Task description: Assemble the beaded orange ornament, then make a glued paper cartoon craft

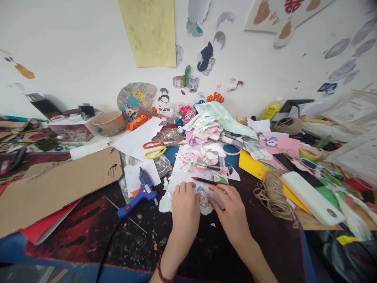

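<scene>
Between my hands lies a small paper cutout (204, 199) with a coloured cartoon figure and a pale scalloped border. My left hand (185, 206) is at its left edge, thumb along the border and the other fingers bent close together over white paper. From the right, my right hand (232, 204) grips the cutout's other edge with thumb and fingertips; part of that edge is hidden. Just beyond my fingers lies a black pencil (205, 181) with a red end. Paper scraps (206, 157) are heaped on white sheets behind it.
A blue hot glue gun (138, 199) rests on paper to the left, its cable running towards me. Red-and-yellow scissors (156, 149) lie behind it. Cardboard (59, 186) covers the left side. Twine (272, 194) and a white power bank (312, 198) are at right; fabric (220, 120) is piled behind.
</scene>
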Action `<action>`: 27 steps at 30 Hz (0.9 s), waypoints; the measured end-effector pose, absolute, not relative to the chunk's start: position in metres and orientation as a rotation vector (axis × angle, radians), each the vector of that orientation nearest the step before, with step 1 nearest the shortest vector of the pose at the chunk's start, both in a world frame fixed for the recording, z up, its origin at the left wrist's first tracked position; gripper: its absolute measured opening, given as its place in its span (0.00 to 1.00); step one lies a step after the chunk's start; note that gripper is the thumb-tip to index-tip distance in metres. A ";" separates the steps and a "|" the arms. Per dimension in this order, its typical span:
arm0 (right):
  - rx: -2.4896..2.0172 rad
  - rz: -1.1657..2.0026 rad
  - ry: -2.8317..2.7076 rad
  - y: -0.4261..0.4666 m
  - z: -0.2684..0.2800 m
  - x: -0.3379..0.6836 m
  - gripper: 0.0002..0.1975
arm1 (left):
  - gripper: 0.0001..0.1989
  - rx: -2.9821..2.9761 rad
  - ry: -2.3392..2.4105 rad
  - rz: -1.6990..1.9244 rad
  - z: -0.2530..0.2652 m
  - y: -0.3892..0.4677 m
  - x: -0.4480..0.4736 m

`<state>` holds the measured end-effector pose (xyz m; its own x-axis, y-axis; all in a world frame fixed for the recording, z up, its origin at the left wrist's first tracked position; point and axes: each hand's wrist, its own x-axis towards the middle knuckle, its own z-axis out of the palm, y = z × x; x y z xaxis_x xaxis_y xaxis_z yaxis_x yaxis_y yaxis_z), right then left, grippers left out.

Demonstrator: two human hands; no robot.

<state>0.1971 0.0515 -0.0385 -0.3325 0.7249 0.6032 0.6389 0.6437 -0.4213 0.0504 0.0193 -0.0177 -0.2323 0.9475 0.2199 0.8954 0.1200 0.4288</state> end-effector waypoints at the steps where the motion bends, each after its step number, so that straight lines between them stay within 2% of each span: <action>1: -0.998 0.106 -2.076 0.047 -0.039 0.198 0.10 | 0.09 1.877 2.269 0.737 -0.018 0.019 0.051; 10: -0.859 0.089 -2.257 0.034 -0.035 0.198 0.09 | 0.10 1.906 2.333 0.693 -0.017 0.020 0.054; 15: -0.813 -0.111 -2.372 0.036 -0.024 0.195 0.10 | 0.09 1.976 2.391 0.857 -0.009 0.008 0.042; 19: -0.723 -0.369 -2.434 0.037 -0.020 0.195 0.13 | 0.07 1.909 2.709 1.088 0.001 -0.024 -0.002; 23: -0.617 -0.568 -2.488 0.037 -0.022 0.197 0.14 | 0.13 1.735 3.082 0.842 -0.001 -0.058 -0.051; 27: -0.593 -0.614 -2.462 0.037 -0.022 0.197 0.12 | 0.17 1.810 3.062 0.554 -0.012 -0.075 -0.072</action>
<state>0.1970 0.0371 -0.0222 -0.7635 0.2797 0.5821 0.5204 0.8002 0.2981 -0.0725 -0.0750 -0.0119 -0.4173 0.7429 0.5234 0.8792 0.4757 0.0257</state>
